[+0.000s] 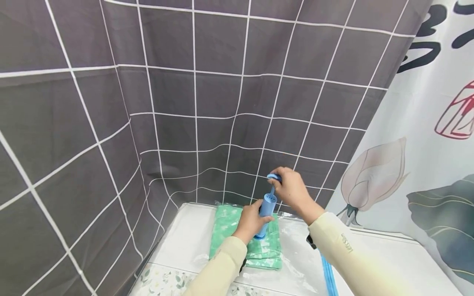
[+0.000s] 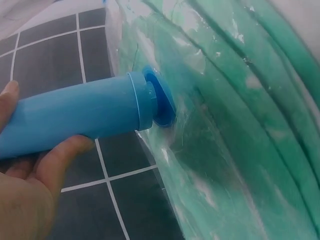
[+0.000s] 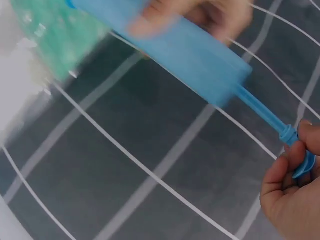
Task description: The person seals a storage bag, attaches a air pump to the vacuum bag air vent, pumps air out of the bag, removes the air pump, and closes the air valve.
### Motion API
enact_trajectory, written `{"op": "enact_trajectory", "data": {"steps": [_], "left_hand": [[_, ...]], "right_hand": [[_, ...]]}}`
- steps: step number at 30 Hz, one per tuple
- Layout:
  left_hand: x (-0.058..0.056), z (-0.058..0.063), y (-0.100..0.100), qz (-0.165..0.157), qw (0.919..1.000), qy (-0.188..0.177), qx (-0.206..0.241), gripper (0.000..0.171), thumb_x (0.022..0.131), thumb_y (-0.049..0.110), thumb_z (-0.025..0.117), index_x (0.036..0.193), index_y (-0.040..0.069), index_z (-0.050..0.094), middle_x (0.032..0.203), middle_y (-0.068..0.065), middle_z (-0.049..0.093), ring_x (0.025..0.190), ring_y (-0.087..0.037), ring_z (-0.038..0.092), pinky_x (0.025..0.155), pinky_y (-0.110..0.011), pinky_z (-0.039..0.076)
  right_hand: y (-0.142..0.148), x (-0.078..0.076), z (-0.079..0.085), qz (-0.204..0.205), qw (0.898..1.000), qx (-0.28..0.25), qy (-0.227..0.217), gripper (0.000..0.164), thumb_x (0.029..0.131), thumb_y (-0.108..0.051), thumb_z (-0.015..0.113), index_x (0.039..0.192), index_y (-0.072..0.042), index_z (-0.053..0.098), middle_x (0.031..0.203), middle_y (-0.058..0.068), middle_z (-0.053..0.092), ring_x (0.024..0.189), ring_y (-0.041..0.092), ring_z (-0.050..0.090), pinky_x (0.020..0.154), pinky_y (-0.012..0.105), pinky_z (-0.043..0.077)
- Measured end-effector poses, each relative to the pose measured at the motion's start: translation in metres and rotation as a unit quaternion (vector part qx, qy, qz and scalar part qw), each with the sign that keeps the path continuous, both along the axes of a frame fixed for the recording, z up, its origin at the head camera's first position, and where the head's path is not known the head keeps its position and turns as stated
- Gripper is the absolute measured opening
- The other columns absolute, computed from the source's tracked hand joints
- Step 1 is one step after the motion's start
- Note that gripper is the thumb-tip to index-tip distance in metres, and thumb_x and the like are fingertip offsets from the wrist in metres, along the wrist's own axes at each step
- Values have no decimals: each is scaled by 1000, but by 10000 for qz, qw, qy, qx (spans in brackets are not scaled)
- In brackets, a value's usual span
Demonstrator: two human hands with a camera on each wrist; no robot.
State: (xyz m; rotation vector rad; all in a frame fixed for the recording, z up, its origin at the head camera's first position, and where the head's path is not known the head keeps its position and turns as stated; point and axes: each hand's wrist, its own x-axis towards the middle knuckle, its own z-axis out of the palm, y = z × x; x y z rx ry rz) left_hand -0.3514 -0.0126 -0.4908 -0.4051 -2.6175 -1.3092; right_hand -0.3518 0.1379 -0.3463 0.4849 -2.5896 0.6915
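Observation:
A blue hand pump [image 1: 268, 205] stands tilted over a clear vacuum storage bag [image 1: 296, 255] with folded green cloth [image 1: 226, 222] inside. My left hand [image 1: 250, 222] grips the pump's barrel, thumb on one side and fingers round the other. In the left wrist view the pump's lower end meets the round blue valve [image 2: 162, 100] on the bag. My right hand [image 1: 290, 186] holds the pump's handle [image 3: 302, 165], fingers curled round it. Part of the thin rod [image 3: 262, 111] shows between handle and barrel.
The bag lies on a white surface [image 1: 192, 234] with a leaf-patterned strip [image 1: 163, 281] at the front. A blue strip [image 1: 328, 275] lies beneath my right forearm. Behind hangs a dark grey sheet [image 1: 218, 94] with white grid lines, and a lotus-printed curtain [image 1: 392, 181] hangs at right.

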Motion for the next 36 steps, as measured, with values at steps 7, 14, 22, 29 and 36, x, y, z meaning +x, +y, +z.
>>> {"op": "enact_trajectory", "data": {"steps": [7,14,22,29,36], "left_hand": [[-2,-1,0,-24,9999,110,42,52,98,26,93,142,10,71,131,-17,84,119,-37,83,97,-51,71],[-4,0,0,-16,9997,236,-3,52,97,26,93,142,10,72,129,-17,84,117,-36,84,97,-49,71],[-4,-2,1,-4,9997,215,-136,57,97,28,93,146,9,71,131,-16,84,116,-35,84,96,-49,71],[-1,-2,-1,13,10000,56,-28,61,98,29,91,151,7,69,135,-18,83,117,-37,83,98,-52,71],[-2,1,-1,-121,9998,38,153,63,98,26,91,152,4,67,137,-22,81,119,-41,82,98,-55,71]], "right_hand": [[-4,-3,-43,-44,9994,61,-324,19,107,-11,78,123,0,79,116,21,82,101,34,81,89,51,70],[-2,-5,-45,76,9993,358,13,16,107,-11,78,120,-2,79,115,18,82,98,35,81,85,51,70],[5,-2,-21,-20,9985,382,-390,21,110,-17,75,125,-3,78,122,17,82,98,30,81,83,49,68],[11,1,29,-124,9990,419,-121,23,113,-23,72,128,-7,78,122,16,82,103,34,80,88,57,67],[15,7,78,-163,9972,585,441,23,112,-20,72,128,-5,78,122,19,81,100,38,77,87,60,64]]}}
